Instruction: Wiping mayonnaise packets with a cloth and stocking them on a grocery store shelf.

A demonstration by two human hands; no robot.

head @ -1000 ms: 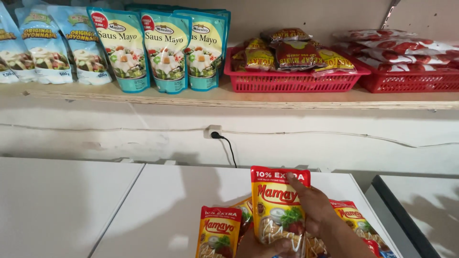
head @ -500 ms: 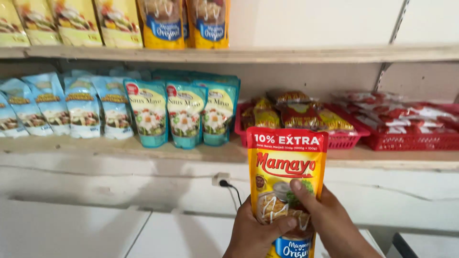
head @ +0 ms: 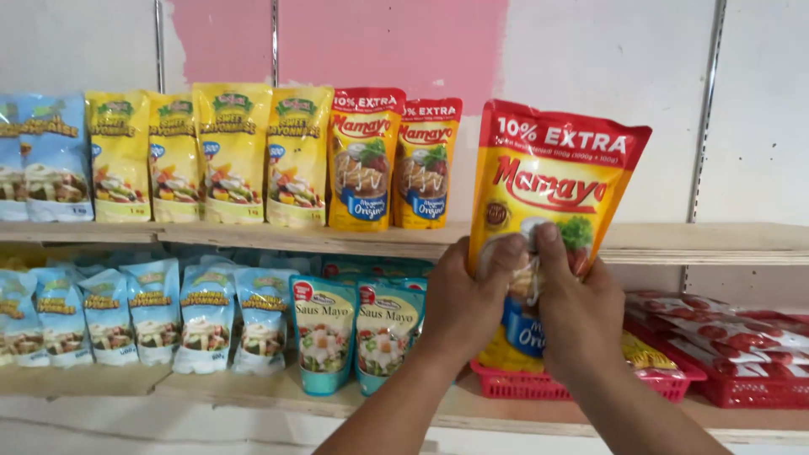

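Note:
I hold an orange pouch with a red top band (head: 552, 181) upright in front of the upper wooden shelf (head: 699, 243). My left hand (head: 463, 303) grips its left side and my right hand (head: 577, 316) grips its middle and right side. Both thumbs press on the pouch's front. It hangs just right of two matching orange pouches (head: 396, 160) that stand on the upper shelf. The bottom of the held pouch is hidden behind my hands.
Yellow pouches (head: 206, 152) and light blue ones (head: 38, 160) fill the upper shelf's left part. The lower shelf (head: 472, 404) carries blue and teal pouches (head: 329, 333) and red baskets (head: 733, 392) of packets. A metal upright (head: 704, 114) runs down the wall on the right.
The pouch went up from the white surface below to the level of the upper shelf, and my view rose with it. My left hand has joined my right on it.

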